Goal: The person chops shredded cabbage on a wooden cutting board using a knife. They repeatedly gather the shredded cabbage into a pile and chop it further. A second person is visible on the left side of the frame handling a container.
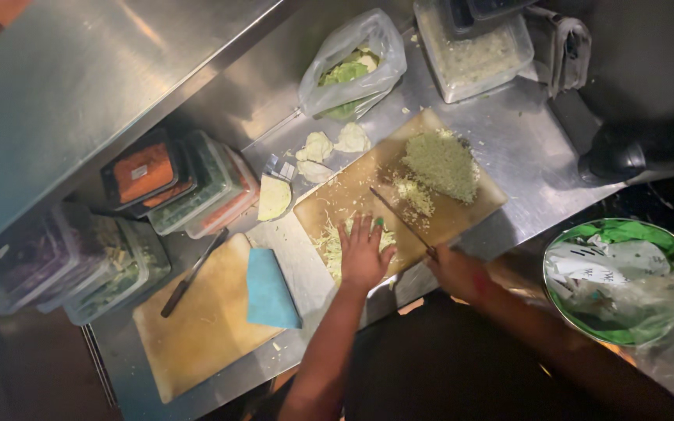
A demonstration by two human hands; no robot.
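Two hands: left hand [363, 253] on cabbage [331, 243], right hand [457, 273] on knife [401, 221].

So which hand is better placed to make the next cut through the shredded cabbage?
Right. The right hand grips the knife, blade angled over the cutting board, while the left hand lies flat, pinning the cabbage.
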